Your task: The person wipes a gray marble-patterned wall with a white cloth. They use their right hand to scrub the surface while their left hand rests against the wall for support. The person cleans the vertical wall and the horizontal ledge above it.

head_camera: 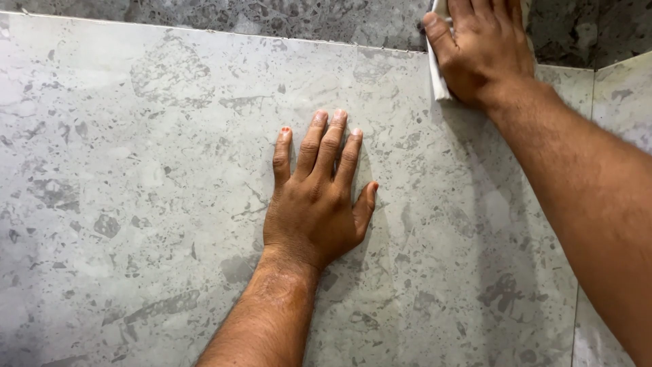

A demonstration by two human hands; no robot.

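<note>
Grey speckled stone-look tile (170, 204) fills nearly the whole view, a large slab whose far edge runs left to right along a thin joint, with a darker grey tile (272, 17) beyond it and another pale tile (621, 95) past a joint at the right.

Nearest, the left hand (316, 200) lies flat on the big tile, released, fingers straight and close together, pointing to the far edge, grasping nothing. It seems to brace the slab or the body.

Farther off and to the right, the right hand (485, 51) presses down on a white folded cloth (437, 78), right at the far joint. Only a narrow strip of the cloth shows beside the thumb and the heel of the palm; the hand is spread over it rather than clenched. That visible strip runs near to far, so its long axis seems to point toward the darker tile, though most of it is hidden.

What could go wrong, as I judge it: the cloth may slip out from under the flat palm, since nothing pinches it. Hard pressing on one corner might also shift the slab if it is not yet firmly set.
</note>
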